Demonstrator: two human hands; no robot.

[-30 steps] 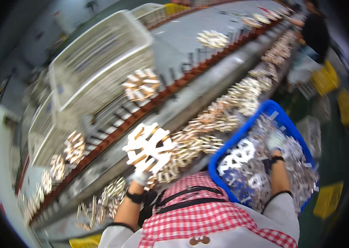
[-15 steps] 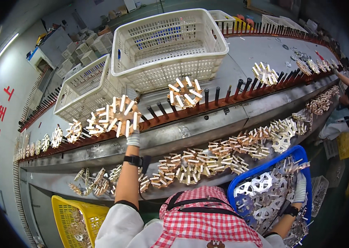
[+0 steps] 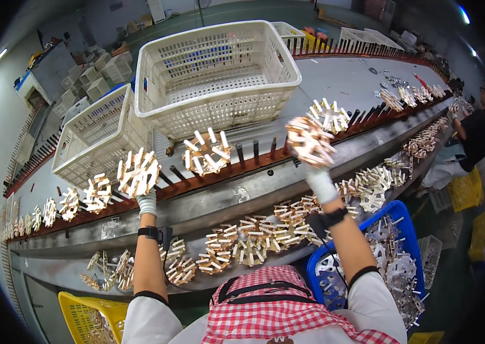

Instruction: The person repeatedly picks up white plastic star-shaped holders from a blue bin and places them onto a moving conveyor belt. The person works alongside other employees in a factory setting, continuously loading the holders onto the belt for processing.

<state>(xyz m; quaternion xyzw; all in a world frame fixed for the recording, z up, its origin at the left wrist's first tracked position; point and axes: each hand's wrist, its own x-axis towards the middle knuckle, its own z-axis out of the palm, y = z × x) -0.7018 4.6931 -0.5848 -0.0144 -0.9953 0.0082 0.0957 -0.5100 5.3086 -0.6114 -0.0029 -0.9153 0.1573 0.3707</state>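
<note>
My left hand (image 3: 146, 203), in a light striped glove, is at a round coppery metal piece studded with white rods (image 3: 139, 173), by the row of upright pegs. Its fingers appear closed on the lower edge, partly hidden behind the piece. My right hand (image 3: 321, 182), also gloved and blurred, grips another round rod-studded piece (image 3: 309, 141) over the peg row. Just behind that one is a similar piece (image 3: 329, 116). Between my hands, one more such piece (image 3: 207, 152) sits on the dark pegs (image 3: 240, 153). Several others line the row to the left.
Two white crates (image 3: 219, 109) stand behind the pegs. Rod-studded pieces (image 3: 251, 246) heap along the near ledge. A blue basket (image 3: 311, 266) of silvery pieces is at my right, a yellow basket (image 3: 70, 309) at my left. A co-worker (image 3: 472, 135) works at far right.
My right hand has come up from the blue basket to the peg row, carrying a round piece. My left hand stays at the row, slightly farther left in view. The whole view has shifted.
</note>
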